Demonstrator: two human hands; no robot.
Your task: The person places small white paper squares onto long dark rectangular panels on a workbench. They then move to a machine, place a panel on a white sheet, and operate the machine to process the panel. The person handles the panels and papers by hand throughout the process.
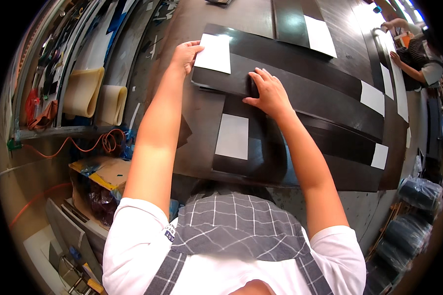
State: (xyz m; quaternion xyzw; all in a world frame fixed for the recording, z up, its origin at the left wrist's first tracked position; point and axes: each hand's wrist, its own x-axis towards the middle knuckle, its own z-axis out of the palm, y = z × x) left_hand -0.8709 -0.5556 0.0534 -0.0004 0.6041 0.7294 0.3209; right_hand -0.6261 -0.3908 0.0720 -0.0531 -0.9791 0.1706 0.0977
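Note:
A long black panel [300, 86] lies slantwise on the brown table, with a white rectangular sheet [215, 55] at its left end. My left hand [186, 56] is closed at the sheet's left edge, fingertips on top; what lies under the fingers is hidden. Over the panel, to the right of the sheet, is my right hand [269, 93], with fingers bent and thumb toward the left. A small dark block [253, 88] shows between that thumb and the fingers, partly covered. Nearer to me, another white sheet [232, 136] lies on a dark panel.
More dark panels with white sheets [320, 35] lie across the table [189, 113]. At left stands a rack [59, 130] of sheet material. A cardboard box [106, 172] sits below it, near an orange hose [66, 142]. Another person [418, 54] works at far right, above plastic-wrapped rolls [406, 233].

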